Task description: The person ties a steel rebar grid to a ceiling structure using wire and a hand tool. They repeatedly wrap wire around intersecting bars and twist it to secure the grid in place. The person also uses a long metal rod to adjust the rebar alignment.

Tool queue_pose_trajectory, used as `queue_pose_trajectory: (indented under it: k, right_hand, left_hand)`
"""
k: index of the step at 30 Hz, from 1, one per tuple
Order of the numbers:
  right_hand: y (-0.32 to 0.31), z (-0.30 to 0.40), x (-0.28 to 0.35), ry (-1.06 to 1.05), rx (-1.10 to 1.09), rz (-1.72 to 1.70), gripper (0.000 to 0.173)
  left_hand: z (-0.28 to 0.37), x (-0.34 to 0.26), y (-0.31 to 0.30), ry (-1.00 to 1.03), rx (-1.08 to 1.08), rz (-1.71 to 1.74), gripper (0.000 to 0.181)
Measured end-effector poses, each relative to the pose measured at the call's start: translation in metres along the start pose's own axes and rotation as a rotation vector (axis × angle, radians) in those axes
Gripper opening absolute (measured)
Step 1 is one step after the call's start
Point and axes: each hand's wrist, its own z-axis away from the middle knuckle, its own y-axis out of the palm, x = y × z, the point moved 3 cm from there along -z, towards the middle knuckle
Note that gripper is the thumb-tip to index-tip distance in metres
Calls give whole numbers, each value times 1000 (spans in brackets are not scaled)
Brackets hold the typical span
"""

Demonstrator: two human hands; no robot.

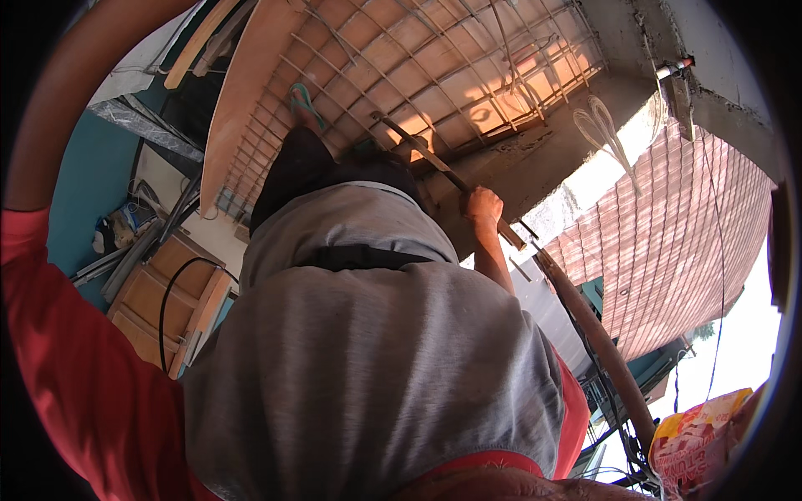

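My right hand (482,203) is closed around a long, narrow bar (438,164) that looks wooden. The bar slants from over a grid of steel reinforcing bars (407,53) down to a concrete edge (501,169). My left arm, in a red sleeve, rises along the left rim, and its hand is out of view past the top. One foot in a green flip-flop (301,103) stands on the grid, which lies over reddish-brown boards in patches of sunlight. Loops of thin wire (598,131) stick out right of the concrete edge.
A curved board (241,94) borders the grid at left. Below it lie a wooden panelled door (169,294), metal lengths and a black cable. At right are a tiled roof (677,238), a rusty pipe (595,338), dark cables and a red and yellow bag (695,438) bearing writing.
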Motion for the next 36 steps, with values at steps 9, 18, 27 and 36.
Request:
queue_pose_trajectory:
  k: [9, 18, 27, 36]
  right_hand:
    - [-6, -22, 12, -117, 146, -18, 28]
    - [2, -6, 4, -198, 187, -70, 45]
    - [-9, 1, 12, -61, -23, -344, 55]
    - [-2, -3, 8, -18, -47, -352, 50]
  left_hand:
    - [-14, 3, -20, 117, 319, 407, 29]
    - [-3, -83, -10, 286, 239, 809, 42]
    - [37, -145, 4, 177, 532, 1077, 53]
    - [4, -201, -8, 207, 243, 1054, 46]
